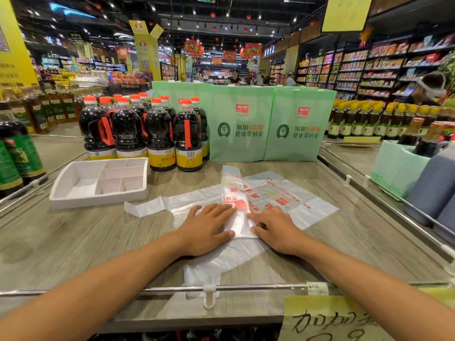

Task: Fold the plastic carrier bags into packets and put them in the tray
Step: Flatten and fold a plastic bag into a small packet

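Note:
A translucent plastic carrier bag with red print, folded into a long strip (236, 198), lies on the wooden shelf top over another bag (295, 203) spread flat beneath it. My left hand (206, 230) presses flat on the strip's near left side, fingers straight. Flat against the strip's near right edge lies my right hand (275, 230). A white divided tray (81, 193) sits at the left, its compartments holding nothing.
Dark soy-sauce bottles with orange caps (157, 134) stand behind the tray. Green paper bags (268, 124) stand at the back. A metal rail (172, 289) runs along the front edge, another along the right edge (384, 207). Boxed bottles (418, 168) sit at the right.

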Tool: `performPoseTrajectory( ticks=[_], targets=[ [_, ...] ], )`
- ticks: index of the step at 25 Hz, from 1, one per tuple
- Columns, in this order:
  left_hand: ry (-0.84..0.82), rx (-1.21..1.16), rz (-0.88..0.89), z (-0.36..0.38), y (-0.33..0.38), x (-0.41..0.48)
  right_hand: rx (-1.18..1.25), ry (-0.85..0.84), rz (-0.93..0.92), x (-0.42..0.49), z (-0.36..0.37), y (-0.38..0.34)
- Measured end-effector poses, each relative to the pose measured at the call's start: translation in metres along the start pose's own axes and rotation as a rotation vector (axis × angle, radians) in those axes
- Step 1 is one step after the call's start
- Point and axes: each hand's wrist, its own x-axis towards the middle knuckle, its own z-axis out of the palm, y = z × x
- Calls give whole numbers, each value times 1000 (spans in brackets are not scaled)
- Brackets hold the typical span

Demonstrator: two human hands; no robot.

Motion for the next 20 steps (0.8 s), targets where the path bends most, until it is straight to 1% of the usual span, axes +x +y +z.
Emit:
performPoseTrajectory(
  ticks=[3,6,8,10,14,16,20],
  targets=[
    [-83,18,-16,0,-1,-1,-74,-49,-32,3,-4,6],
    [-167,-9,-38,-3,-1,-1,-142,-132,-86,5,-8,21],
    [-199,-45,-36,-5,-2,-1,-155,-181,-114,5,-10,31],
    [-219,-71,-27,-6,-5,0,-134,-188,-148,4,-10,37],
    [-165,-169,2,-7,-11,0,-91,-139,-215,2,-5,37],
    [-144,-217,19,-7,-15,0,-29,-115,-213,1,-5,37],
    [-28,-200,89,-6,-20,3,30,-112,-215,0,-8,39]
  ],
)
